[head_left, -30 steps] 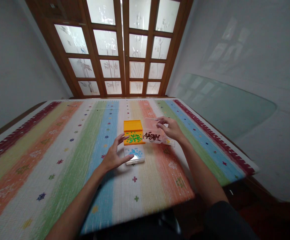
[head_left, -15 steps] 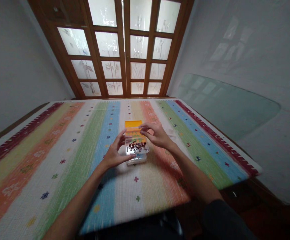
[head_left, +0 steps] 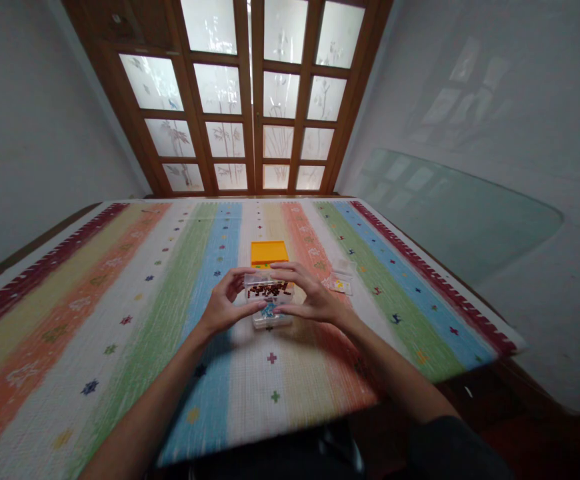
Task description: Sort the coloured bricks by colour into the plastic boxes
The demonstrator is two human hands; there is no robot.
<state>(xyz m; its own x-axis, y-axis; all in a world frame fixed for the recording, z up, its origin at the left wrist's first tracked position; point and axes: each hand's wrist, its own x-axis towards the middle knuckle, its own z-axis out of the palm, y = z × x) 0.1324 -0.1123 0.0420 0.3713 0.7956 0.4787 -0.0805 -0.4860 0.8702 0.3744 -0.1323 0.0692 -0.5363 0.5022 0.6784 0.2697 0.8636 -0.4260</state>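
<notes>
Between my two hands is a small clear plastic box (head_left: 270, 291) with many small dark brown pieces inside, held up over the table. My left hand (head_left: 226, 301) grips its left side, thumb at the front and fingers at the back. On the right side, my right hand (head_left: 316, 297) grips the same box, thumb low in front and fingers over the far edge. Below it a second clear box (head_left: 273, 321) with light blue pieces sits on the cloth. Just behind my fingers stands an open yellow case (head_left: 269, 252), its near part hidden.
To the right of my right hand lies a small open clear box (head_left: 341, 283) with yellow pieces. A striped cloth (head_left: 135, 333) covers the table. Wood-framed glass doors (head_left: 255, 100) stand beyond the far edge, and a glass panel (head_left: 450, 207) is at the right wall.
My right hand has come down from above the box's far edge to its right side and now grips it too. The clear box is tilted differently, and more of the yellow case shows.
</notes>
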